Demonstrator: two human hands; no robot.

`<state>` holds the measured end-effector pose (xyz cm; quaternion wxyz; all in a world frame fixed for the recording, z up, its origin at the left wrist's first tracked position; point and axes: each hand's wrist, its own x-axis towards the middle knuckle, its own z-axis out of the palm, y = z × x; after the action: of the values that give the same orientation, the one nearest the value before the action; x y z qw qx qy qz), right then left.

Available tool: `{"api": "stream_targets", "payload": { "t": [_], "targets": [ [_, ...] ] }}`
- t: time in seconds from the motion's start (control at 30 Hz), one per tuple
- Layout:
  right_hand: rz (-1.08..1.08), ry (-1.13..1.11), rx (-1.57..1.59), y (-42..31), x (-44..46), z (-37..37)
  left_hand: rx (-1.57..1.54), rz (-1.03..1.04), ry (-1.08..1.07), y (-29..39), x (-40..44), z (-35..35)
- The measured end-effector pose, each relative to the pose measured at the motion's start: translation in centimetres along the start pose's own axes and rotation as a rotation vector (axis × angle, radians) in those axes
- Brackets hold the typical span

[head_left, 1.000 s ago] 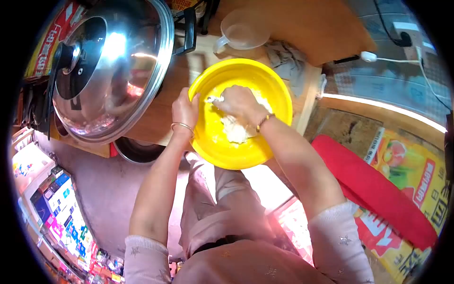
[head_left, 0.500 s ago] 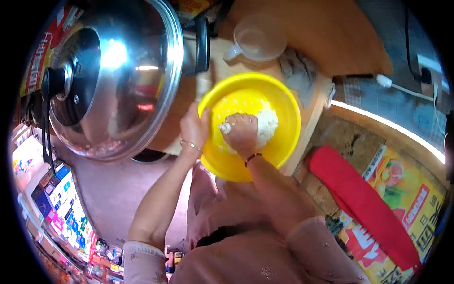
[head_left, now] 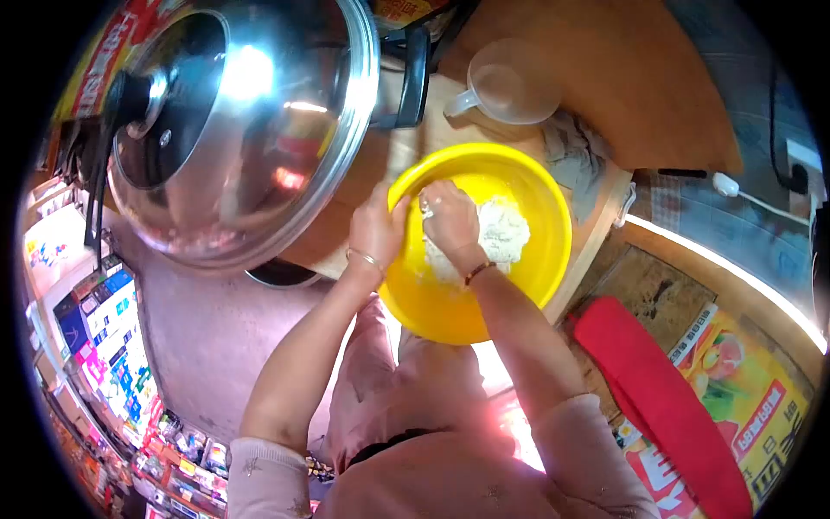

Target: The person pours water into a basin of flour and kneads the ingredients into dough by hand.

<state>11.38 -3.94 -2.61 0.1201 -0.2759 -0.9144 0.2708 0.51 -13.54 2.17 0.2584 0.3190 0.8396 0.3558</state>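
A yellow bowl sits at the table's edge, close to my body. White, floury dough lies in it, rough and clumped. My left hand is closed round the bowl's left rim, its thumb over the edge. Inside the bowl, my right hand is curled into a fist at the left side of the dough, with white bits on its fingers. Its fingers are bent round dough, though part of the grip is hidden beneath the knuckles.
A large pot with a shiny lid stands left of the bowl, its black side handle pointing toward it. Behind the bowl are a clear measuring cup and a grey cloth. A long red object lies at the right.
My right hand has moved toward the bowl's far left wall, uncovering more dough to its right. My left hand still grips the rim. The whole view has shifted a little.
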Motion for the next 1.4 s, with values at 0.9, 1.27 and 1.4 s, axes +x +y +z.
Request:
{"api": "stream_targets", "payload": {
  "t": [0.9, 1.27, 1.4],
  "targets": [
    [0.081, -0.507, -0.282, -2.4, -5.6, -8.4, 0.034, -0.040, -0.039, -0.6, 0.3, 0.5],
    [0.543, 0.005, -0.106, 0.8, -0.5, -6.5, -0.339, 0.001, 0.128, -1.1, -4.0, 0.1],
    [0.559, 0.172, -0.301, 1.1, 1.5, -2.7, -0.221, -0.072, 0.054, 0.0, -1.4, -0.1]
  ]
}}
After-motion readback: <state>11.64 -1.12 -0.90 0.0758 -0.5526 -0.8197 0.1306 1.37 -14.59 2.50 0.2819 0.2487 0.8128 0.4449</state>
